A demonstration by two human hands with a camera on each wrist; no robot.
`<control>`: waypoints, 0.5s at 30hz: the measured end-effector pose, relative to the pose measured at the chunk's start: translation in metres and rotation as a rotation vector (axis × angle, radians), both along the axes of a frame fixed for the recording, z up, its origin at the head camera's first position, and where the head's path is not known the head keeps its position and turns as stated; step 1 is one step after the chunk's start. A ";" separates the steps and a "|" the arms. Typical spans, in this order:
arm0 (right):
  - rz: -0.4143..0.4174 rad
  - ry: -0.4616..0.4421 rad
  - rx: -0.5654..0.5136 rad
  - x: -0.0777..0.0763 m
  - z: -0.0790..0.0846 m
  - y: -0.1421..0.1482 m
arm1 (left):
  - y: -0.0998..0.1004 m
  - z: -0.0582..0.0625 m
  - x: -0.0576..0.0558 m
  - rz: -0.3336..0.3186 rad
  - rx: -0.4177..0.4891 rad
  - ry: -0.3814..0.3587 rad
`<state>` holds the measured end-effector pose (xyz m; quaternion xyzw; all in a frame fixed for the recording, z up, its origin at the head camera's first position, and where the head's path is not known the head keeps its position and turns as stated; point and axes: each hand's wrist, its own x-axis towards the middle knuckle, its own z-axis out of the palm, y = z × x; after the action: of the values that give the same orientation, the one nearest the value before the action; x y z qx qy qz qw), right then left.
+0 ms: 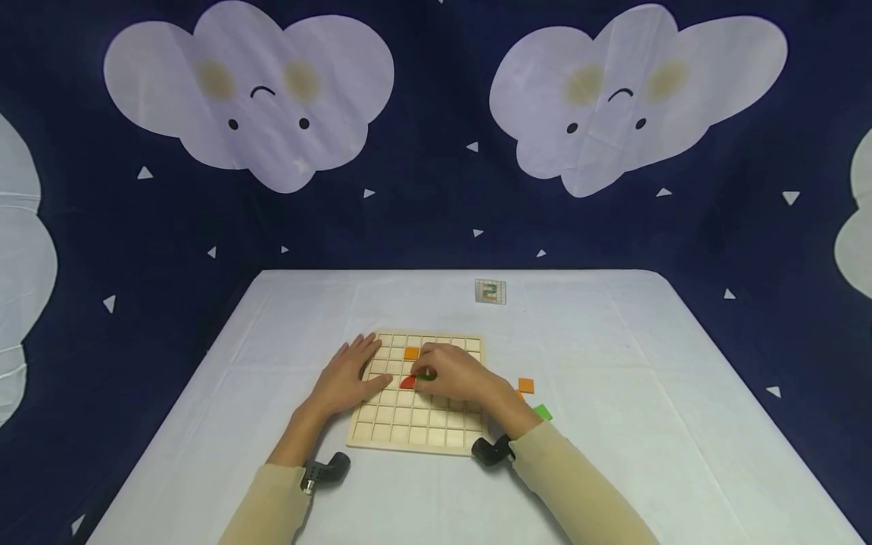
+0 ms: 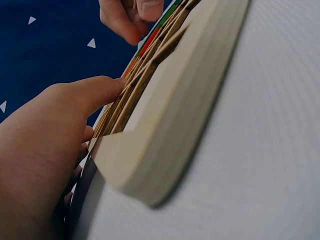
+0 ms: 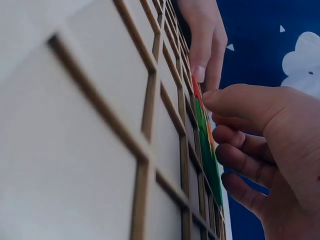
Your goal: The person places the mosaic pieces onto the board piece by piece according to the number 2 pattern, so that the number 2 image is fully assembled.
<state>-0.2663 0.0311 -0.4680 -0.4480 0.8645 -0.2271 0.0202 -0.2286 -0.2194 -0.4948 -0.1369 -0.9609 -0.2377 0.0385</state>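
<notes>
A light wooden grid board (image 1: 412, 437) lies on the table between both hands. My left hand (image 1: 349, 378) lies spread along its left edge, thumb reaching over the grid. Over the middle is my right hand (image 1: 453, 371), fingers bent, with thumb and index tips right at a red tile with a curved edge (image 1: 407, 383). Whether they pinch it I cannot tell. A dark green tile (image 1: 427, 375) shows partly beneath those fingers; in the right wrist view green tiles (image 3: 212, 162) run along the grid beside the red. An orange square tile (image 1: 412, 353) sits in a cell farther back.
Right of the board, an orange square tile (image 1: 526, 386) and a green tile (image 1: 543, 412) lie on the white table (image 1: 647, 424), with another orange one partly behind the right forearm. At the back stands a small card (image 1: 490, 291) with a gridded picture.
</notes>
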 end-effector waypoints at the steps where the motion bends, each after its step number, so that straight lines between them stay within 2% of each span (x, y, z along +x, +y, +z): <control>1: -0.006 -0.005 -0.008 0.001 0.000 0.002 | 0.000 0.000 0.000 0.001 0.000 -0.001; 7: -0.047 -0.057 -0.038 0.007 0.003 0.017 | 0.000 -0.001 0.000 0.010 -0.004 -0.005; 15: -0.096 -0.066 -0.038 0.009 0.002 0.048 | 0.000 -0.002 0.000 0.016 -0.019 -0.010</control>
<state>-0.2574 0.0792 -0.4657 -0.3986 0.8793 -0.2589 0.0294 -0.2289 -0.2189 -0.4963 -0.1283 -0.9644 -0.2287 0.0345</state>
